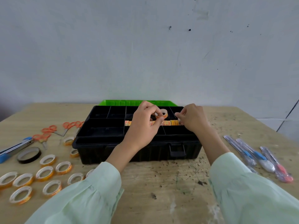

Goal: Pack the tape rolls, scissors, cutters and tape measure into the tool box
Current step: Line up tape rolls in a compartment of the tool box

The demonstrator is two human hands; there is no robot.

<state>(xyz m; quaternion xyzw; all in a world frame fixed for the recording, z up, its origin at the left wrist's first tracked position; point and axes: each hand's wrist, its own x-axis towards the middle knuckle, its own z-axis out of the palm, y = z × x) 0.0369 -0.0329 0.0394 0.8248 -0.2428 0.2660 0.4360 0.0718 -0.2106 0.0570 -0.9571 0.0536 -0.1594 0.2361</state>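
Over the middle row of the open black plastic tool box [100, 143], the left hand [144, 125] pinches a small clear tape roll with an orange core [161, 114] between thumb and fingertips, holding it on edge, likely so it slots in beside the rolls already lined up there [171, 122]. The right hand [191, 118], fingers curled, rests at that line's right end, seemingly steadying it; whether it grips anything I cannot tell. More loose tape rolls [44, 173] and orange-handled scissors [48, 130] wait near left, packaged cutters [258, 156] right.
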